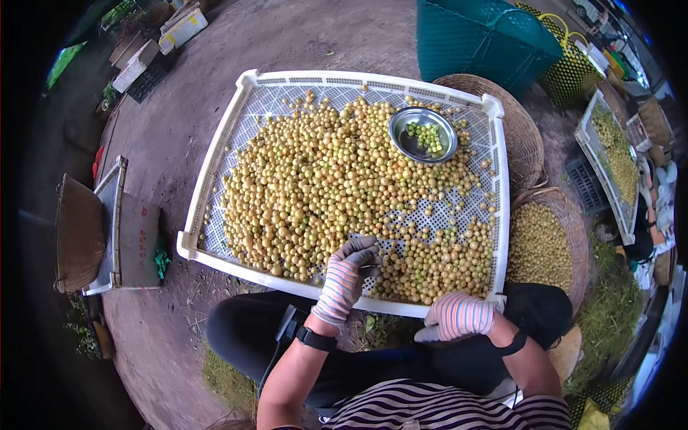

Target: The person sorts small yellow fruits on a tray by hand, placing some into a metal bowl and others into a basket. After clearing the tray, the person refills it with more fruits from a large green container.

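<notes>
A white perforated tray (215, 154) lies on the ground, covered with many small yellow-green fruits (315, 186). A round metal bowl (423, 134) with a few greener fruits sits on the pile near the far right corner. My left hand (351, 269), in a striped glove with grey fingertips, reaches into the tray's near edge, fingers curled among the fruits; whether it holds any is hidden. In the same kind of glove, my right hand (456, 317) rests fisted on the tray's near rim at the right.
A woven basket (542, 244) full of the same fruits stands right of the tray, another basket (519, 136) behind it. Teal and yellow plastic baskets (487, 39) stand at the back. A second tray (613, 158) of fruits is far right. Boxes lie at the left.
</notes>
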Demonstrator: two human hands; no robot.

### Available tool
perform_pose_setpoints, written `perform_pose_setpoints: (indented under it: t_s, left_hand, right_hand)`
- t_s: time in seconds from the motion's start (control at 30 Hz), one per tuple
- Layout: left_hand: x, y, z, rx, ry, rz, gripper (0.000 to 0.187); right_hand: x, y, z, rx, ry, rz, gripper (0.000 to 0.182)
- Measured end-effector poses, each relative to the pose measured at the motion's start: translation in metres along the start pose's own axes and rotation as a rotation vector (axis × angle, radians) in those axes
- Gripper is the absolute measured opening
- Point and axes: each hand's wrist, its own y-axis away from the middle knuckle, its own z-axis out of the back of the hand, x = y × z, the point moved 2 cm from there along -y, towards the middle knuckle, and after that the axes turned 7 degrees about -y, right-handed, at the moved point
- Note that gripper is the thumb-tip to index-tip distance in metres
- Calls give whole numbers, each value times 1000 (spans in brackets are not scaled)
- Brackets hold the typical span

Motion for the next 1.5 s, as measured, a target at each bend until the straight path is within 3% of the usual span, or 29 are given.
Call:
perform_pose_setpoints:
  t_s: [0.03,0.13,0.2,0.27,0.37,0.47,0.67,0.73,0.8,0.93,1.07,1.13,1.17,1.3,1.43,1.5]
  left_hand:
    - [4,-2,3,4,4,6,22]
    - [10,0,1,23,-17,57,23]
    - [17,1,-2,29,-73,84,24]
    - [21,-1,-6,26,-132,116,24]
    - [31,-7,-4,72,-132,100,24]
    - [30,-7,-6,57,-132,96,21]
    - [34,-12,-5,31,-127,113,19]
    - [28,-8,-8,61,-146,113,22]
    - [27,-6,-9,59,-170,114,22]
    - [38,-10,-3,102,-16,135,26]
    - [42,-17,-3,238,345,208,45]
    - [45,-18,-2,228,352,199,51]
    - [46,-18,-1,208,355,200,50]
    - [52,-20,6,188,357,210,53]
    - [50,-17,3,174,377,250,57]
    - [45,-16,5,265,459,239,59]
  right_hand:
    - [11,9,11,151,61,-24,39]
    - [-23,2,30,-481,-96,102,28]
    - [-37,-16,61,-937,-107,16,17]
    - [-60,-53,76,-1157,-130,148,16]
    - [-51,-94,98,-1105,132,104,24]
    - [-38,-120,105,-1097,183,-101,25]
    - [-41,-120,110,-873,72,-120,23]
    - [-53,-116,113,-654,-249,-65,27]
    - [-61,-114,110,-876,-139,-40,26]
    - [-51,-107,109,-920,37,-28,20]
    - [-44,-119,108,-950,249,-53,15]
    - [-40,-122,111,-948,263,-40,15]
    - [-39,-118,110,-972,200,-28,20]
    - [-3,-90,101,-574,-235,131,23]
    - [-18,-99,105,-998,-206,205,15]
    - [-10,-100,105,-995,-176,302,14]
